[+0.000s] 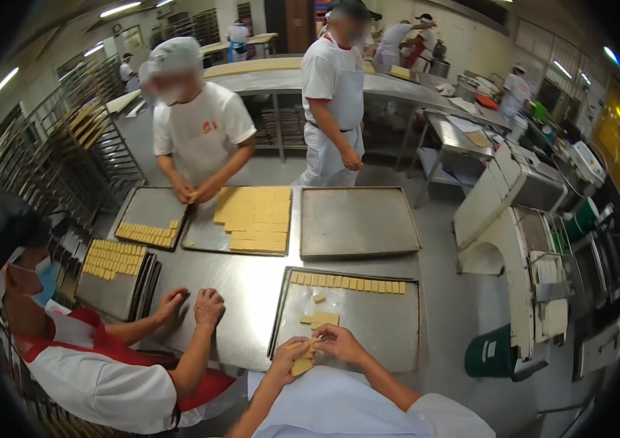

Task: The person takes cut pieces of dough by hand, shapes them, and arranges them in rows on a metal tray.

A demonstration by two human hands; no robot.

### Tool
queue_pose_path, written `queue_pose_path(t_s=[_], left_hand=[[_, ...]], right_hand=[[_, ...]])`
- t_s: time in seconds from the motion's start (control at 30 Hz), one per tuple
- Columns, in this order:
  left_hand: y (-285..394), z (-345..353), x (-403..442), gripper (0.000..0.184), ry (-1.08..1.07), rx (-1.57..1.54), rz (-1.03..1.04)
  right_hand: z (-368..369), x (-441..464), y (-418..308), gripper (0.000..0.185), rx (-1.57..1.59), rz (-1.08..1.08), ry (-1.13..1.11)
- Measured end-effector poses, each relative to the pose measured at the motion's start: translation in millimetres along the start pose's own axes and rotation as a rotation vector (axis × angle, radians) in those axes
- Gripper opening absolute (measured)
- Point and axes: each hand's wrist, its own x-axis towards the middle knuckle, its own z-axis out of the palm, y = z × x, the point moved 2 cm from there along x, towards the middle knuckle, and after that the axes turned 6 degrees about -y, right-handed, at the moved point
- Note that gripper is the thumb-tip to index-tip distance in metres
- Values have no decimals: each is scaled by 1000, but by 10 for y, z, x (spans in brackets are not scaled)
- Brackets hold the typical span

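Observation:
Close to my apron, my left hand [286, 360] is closed around a flat strip of yellow dough [302, 366]. The fingers of my right hand [340, 345] pinch at the upper end of that dough, touching my left fingers. Both hands are over the front edge of a dark-rimmed baking tray [390, 343]. Along the tray's far side runs a row of small rectangular dough pieces [346, 282]. Nearer my hands lie a loose small dough piece [319, 298] and a flat dough slab [326, 318] with a smaller bit beside it.
Beyond my tray are another metal tray [357, 219] and one with a cut dough sheet [255, 215]. Trays of small pieces [114, 258] stand at left. A co-worker [98, 365] sits or leans at left; another [200, 124] works opposite. A green bin [490, 352] stands right.

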Motion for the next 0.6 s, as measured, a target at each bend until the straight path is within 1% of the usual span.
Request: queue_pose_path(t_s=[0.03, 0.1, 0.13, 0.23, 0.33, 0.43, 0.47, 0.57, 0.6], left_hand=[[21, 26, -13, 22, -7, 12, -6], [48, 85, -26, 20, -25, 33, -20], [49, 93, -14, 19, -41, -6, -25], [74, 126, 52, 20, -57, 12, -16], [94, 199, 57, 21, -45, 20, -13], [76, 229, 63, 26, 38, 90, 25], [80, 257, 62, 32, 50, 155, 42], [61, 303, 74, 35, 106, 329, 143], [68, 310, 77, 32, 126, 282, 149]], right_hand=[[-22, -25, 1, 29, 29, -9, 11], [-52, -56, -31, 28, -33, 2, 46], [-58, -54, -59, 28, -62, 5, 58], [-54, -138, -318, 27, -246, -31, 175], [-94, -123, -241, 26, -310, -109, 252], [-96, -129, -316, 28, -362, -63, 301], [-100, -109, -270, 28, -323, -41, 326], [-62, -80, -282, 27, -395, -173, 376], [-65, -67, -264, 26, -408, -139, 339]])
